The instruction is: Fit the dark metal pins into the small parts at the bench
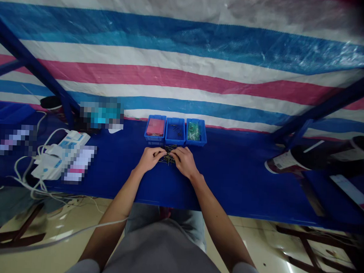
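A small heap of thin, dark and brass-coloured pieces, like screws or pins (169,159), lies on the blue table top in front of me. My left hand (151,157) is at its left side, thumb and fingers pinched together over the heap. From the right, my right hand (184,158) meets it in a similar pinch, the fingertips of both close to each other. Whatever sits between the fingertips is too small to name. Just beyond the heap stands a blue bin (175,132) with a few small dark pieces on its bottom.
Beside that bin stand a blue bin of reddish packets (155,127) and one of green-and-clear packets (194,131). A white power strip (60,155) with tangled cables lies left. Dark cups (289,159) and a phone-like slab (350,192) are right. A striped sheet (184,78) hangs behind.
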A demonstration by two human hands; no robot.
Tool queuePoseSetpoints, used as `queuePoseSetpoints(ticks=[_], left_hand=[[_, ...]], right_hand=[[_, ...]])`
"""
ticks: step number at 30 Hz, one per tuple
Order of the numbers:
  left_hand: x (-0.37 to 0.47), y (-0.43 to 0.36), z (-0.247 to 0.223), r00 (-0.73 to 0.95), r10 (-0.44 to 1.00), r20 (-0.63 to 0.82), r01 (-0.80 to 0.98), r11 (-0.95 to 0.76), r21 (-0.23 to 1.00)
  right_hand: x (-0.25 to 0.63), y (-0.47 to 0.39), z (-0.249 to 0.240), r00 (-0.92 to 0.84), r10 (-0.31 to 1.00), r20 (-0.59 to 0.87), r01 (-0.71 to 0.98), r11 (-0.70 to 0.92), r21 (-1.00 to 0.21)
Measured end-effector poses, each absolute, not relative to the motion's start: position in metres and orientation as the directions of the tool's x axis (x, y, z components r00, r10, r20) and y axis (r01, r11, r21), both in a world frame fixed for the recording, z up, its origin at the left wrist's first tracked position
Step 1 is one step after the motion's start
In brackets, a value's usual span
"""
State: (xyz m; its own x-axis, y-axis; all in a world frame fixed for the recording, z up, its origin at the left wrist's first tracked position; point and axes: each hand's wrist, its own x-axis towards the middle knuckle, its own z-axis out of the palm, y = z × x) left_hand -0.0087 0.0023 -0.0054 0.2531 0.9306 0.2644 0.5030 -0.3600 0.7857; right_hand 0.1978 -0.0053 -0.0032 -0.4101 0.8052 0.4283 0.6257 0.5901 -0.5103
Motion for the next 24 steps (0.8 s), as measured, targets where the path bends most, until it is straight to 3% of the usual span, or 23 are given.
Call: queuePoseSetpoints(ticks=[6, 13, 24], left_hand=[[-0.0080, 0.0023, -0.0061, 0.250, 0.931, 0.265, 0.491, -0.357, 0.794], [-0.0088, 0.0016, -0.0029, 0.232, 0.934, 0.272, 0.490, -0.354, 0.797], [-0.0069, 0.0005, -0.0018, 0.231, 0.935, 0.270, 0.496, -0.352, 0.794]], right_hand=[[0.1965, -0.0057, -0.0017, -0.422, 0.810, 0.407, 0.665, 0.582, -0.468], [0.1984, -0.0083, 0.0007, -0.382, 0.818, 0.430, 0.613, 0.572, -0.544], [0.1963, -0.0074, -0.0002, -0.397, 0.816, 0.421, 0.642, 0.575, -0.507]])
